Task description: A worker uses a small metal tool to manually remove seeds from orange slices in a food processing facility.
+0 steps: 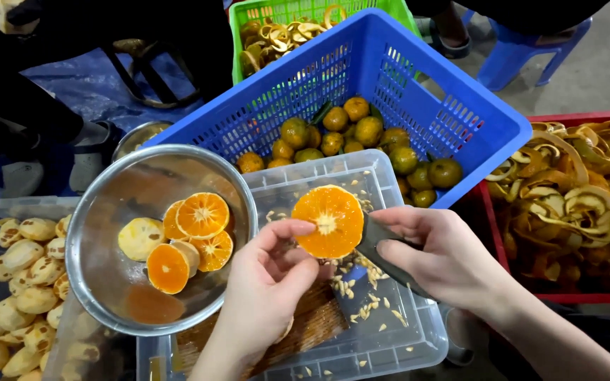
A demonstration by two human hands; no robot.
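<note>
Left hand: the left hand [266,282] pinches a peeled orange half [327,221] between thumb and fingertips, the fingers curled close around its rim.
Orange half: round, wet-looking cut face turned up toward the camera, pale star-shaped core at the centre; it is held above the clear plastic tub [390,339].
Right hand: the right hand [446,257] is closed around a dark knife [379,243], whose flat blade touches the right edge of the fruit.
Clear plastic tub: transparent, rectangular, its bottom scattered with small pale seeds [351,289].
Steel bowl: a shiny round steel bowl [100,212] rests on the tub's left corner and holds several orange slices [202,215] and a pool of juice.
Peeled fruit: lumpy, pale whole peeled fruits [15,282] lie heaped at the lower left.
Blue crate: a blue crate [404,77] of latticed plastic holds small unpeeled greenish-orange citrus [368,130].
Peels: curled peels [573,190] fill the red crate [492,226] on the right; more lie in the green basket [248,14] behind.
</note>
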